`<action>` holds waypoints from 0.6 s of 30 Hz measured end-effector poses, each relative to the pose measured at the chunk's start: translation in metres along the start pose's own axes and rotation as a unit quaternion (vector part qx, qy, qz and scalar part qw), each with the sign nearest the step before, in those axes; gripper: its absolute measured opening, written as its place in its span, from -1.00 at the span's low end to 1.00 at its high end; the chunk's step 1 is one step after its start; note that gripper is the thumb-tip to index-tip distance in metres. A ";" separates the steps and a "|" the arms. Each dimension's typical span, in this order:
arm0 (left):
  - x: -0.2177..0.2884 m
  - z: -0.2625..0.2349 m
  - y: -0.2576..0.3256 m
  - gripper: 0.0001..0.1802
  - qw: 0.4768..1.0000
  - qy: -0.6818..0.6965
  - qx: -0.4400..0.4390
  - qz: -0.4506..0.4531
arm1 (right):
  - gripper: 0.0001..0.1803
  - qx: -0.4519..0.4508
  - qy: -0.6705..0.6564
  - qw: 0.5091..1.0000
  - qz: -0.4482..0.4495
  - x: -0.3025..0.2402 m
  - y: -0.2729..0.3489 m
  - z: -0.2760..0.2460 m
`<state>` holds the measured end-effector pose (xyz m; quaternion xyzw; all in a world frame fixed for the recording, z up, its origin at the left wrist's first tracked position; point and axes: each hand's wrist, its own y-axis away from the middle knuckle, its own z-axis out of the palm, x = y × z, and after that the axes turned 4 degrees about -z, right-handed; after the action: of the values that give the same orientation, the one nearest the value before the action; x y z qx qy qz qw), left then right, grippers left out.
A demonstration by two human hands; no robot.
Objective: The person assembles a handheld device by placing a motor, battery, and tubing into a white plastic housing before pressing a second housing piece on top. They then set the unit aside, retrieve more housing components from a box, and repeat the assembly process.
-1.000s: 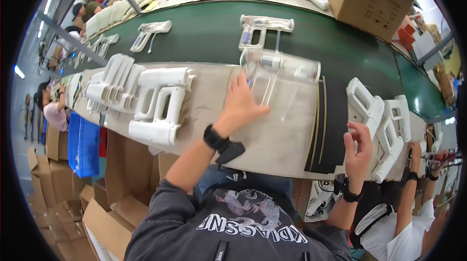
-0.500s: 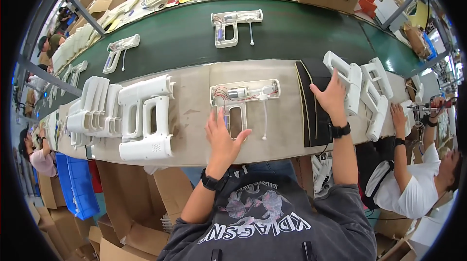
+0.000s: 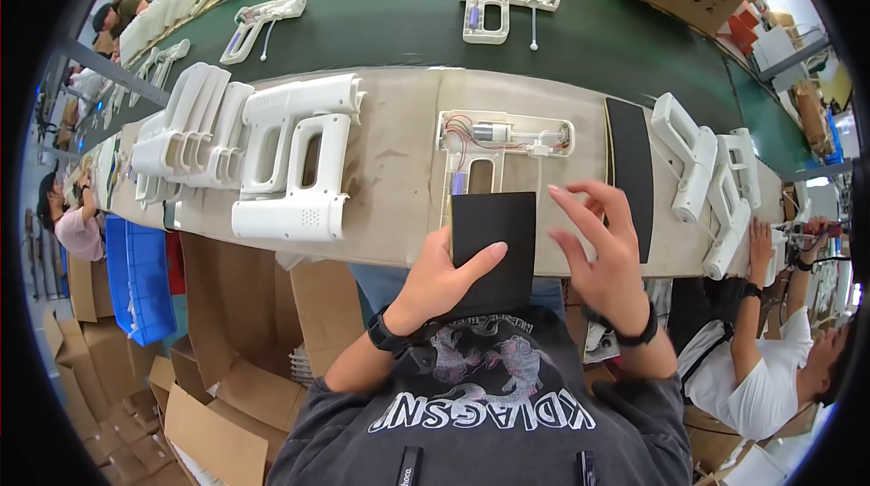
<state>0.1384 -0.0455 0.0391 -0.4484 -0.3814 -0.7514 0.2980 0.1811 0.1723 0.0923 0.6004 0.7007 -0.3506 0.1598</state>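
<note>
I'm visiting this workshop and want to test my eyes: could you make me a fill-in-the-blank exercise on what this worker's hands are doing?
1. The left hand holds a flat ____ sheet.
2. The right hand is open and holds ____.
3. The open gun-shaped shell lies on the bench, its ____ and motor exposed.

Missing words: black; nothing; wires

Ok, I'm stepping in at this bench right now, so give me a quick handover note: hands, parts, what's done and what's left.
Left hand: holding a black flat sheet at the bench's near edge, thumb across it.
Right hand: open, fingers spread, beside the sheet, holding nothing.
Open white housing half, with motor and wires showing, lies on the bench just beyond the sheet.
Closed white housings are stacked at left, more at right.
Done: open half is laid out in front.
Left: it is still uncovered; sheet still in hand.
</note>
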 end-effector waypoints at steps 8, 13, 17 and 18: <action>-0.007 -0.025 0.028 -0.60 0.989 -0.126 -0.054 0.048 | -0.67 -0.265 -0.227 0.933 -0.086 0.042 -0.042 0.023; 0.000 -0.037 0.027 -0.58 0.978 -0.169 -0.106 0.065 | -0.77 -0.364 -0.372 0.854 -0.022 0.055 -0.049 0.038; -0.013 -0.052 0.020 -0.59 0.985 -0.153 -0.071 0.034 | -0.74 -0.279 -0.237 0.930 -0.035 0.072 -0.080 0.052; -0.015 -0.056 0.019 -0.59 0.992 -0.104 -0.067 0.015 | -0.74 -0.199 -0.107 0.972 -0.069 0.078 -0.093 0.054</action>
<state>0.1347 -0.1008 0.0144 -0.5486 -0.3528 -0.7200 0.2369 0.0642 0.1888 0.0316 0.4657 0.7748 -0.2768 0.3259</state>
